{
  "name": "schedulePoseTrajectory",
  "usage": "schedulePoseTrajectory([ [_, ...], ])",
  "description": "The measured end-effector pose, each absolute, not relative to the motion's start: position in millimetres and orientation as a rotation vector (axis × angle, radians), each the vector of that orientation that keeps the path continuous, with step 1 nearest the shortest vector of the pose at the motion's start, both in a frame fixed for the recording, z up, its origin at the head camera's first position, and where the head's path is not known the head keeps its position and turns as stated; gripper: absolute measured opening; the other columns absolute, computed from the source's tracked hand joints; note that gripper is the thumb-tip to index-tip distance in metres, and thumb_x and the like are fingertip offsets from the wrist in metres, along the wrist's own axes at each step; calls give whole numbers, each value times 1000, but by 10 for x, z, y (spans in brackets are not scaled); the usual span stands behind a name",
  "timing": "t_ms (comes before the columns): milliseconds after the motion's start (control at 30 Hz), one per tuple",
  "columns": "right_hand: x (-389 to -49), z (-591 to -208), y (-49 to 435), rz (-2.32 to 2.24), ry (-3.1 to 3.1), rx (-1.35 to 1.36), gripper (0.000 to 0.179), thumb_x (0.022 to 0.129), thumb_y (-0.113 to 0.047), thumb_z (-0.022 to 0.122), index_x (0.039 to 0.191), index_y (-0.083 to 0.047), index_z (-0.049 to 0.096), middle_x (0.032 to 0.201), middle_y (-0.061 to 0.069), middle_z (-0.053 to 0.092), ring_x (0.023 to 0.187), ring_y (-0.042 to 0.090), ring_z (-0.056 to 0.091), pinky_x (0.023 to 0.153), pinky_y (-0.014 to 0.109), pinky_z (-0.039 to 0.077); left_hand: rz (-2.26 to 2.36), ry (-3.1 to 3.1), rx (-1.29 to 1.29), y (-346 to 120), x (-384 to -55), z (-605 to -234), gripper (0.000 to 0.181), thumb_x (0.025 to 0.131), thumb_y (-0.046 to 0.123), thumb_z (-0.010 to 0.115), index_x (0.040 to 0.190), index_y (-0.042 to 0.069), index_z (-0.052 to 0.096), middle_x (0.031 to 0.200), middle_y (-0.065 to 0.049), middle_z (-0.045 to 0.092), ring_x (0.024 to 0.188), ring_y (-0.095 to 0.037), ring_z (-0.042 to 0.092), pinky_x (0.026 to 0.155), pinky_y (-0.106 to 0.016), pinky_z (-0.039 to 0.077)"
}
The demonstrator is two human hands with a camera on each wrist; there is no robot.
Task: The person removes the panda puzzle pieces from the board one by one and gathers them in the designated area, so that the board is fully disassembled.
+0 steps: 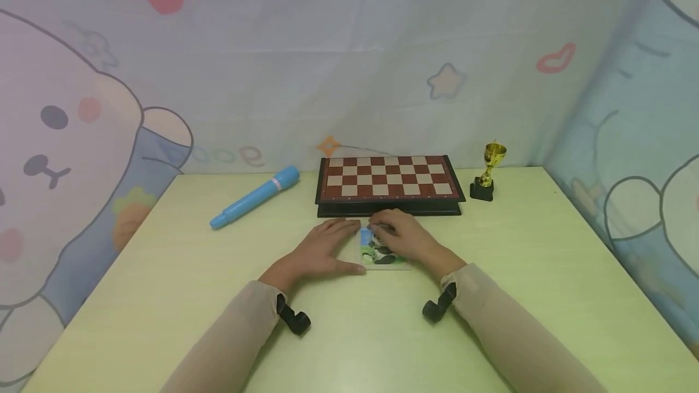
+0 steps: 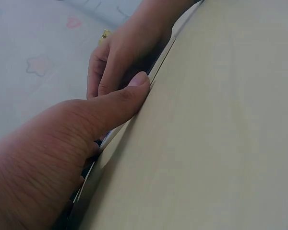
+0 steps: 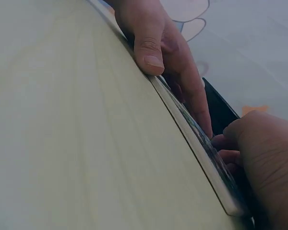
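Observation:
A small flat picture board (image 1: 377, 255) with a pale edge lies on the table, showing a black-and-white panda on green and blue. My left hand (image 1: 325, 250) is at its left side, fingers extended, the thumb touching the near left corner. Over the upper right part of the picture is my right hand (image 1: 405, 236), its fingers bent down onto the surface. In the right wrist view the board's pale side (image 3: 197, 143) runs below both hands, and the right fingers (image 3: 229, 155) are curled near the left fingertips. Whether they pinch anything is hidden.
Just behind the hands lies a folding chessboard case (image 1: 389, 184) with red and white squares. A blue pen-shaped tube (image 1: 255, 197) is at the back left. A small gold trophy cup (image 1: 488, 171) on a black base stands at the back right. A printed cloth backdrop (image 1: 349, 65) hangs behind the table.

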State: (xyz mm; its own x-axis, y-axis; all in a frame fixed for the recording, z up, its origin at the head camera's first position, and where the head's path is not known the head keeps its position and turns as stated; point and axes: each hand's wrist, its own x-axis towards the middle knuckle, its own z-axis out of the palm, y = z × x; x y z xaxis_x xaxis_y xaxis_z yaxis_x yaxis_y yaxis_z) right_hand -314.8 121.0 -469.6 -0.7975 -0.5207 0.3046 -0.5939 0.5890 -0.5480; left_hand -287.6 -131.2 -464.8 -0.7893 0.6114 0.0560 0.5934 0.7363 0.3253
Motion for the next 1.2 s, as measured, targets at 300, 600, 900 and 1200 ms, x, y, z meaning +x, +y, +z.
schedulePoseTrajectory([
  [300, -3155, -4690, 1183, 1151, -2768, 879, 34, 104, -33, 56, 120, -9, 74, 133, 3, 64, 128, 26, 51, 109, 48, 42, 460, 2881, 959, -1286, -2884, -4663, 106, 78, 85, 55, 161, 25, 27, 165, 7, 26, 152, -26, 17, 122, -50, 16],
  [600, -3135, -4661, 1179, 1439, -2733, 794, 27, 106, -27, 54, 117, -12, 73, 126, 3, 66, 123, 25, 55, 107, 50, 42, 464, 2877, 952, -1265, -2862, -4646, 106, 78, 83, 57, 161, 24, 28, 164, 7, 27, 153, -26, 16, 122, -49, 15],
  [900, -3084, -4643, 1186, 1468, -2703, 774, 20, 101, -32, 63, 116, -20, 70, 113, -4, 70, 107, 16, 65, 94, 42, 53, 475, 2872, 978, -1273, -2850, -4601, 104, 80, 82, 57, 160, 24, 29, 164, 6, 27, 153, -27, 16, 122, -51, 15],
  [1200, -3063, -4693, 1214, 1377, -2592, 939, 17, 98, -26, 69, 113, -22, 63, 106, -7, 67, 94, 14, 63, 84, 37, 55, 505, 2871, 997, -1286, -2839, -4619, 102, 80, 80, 58, 160, 22, 32, 163, 5, 31, 152, -28, 18, 121, -52, 16],
])
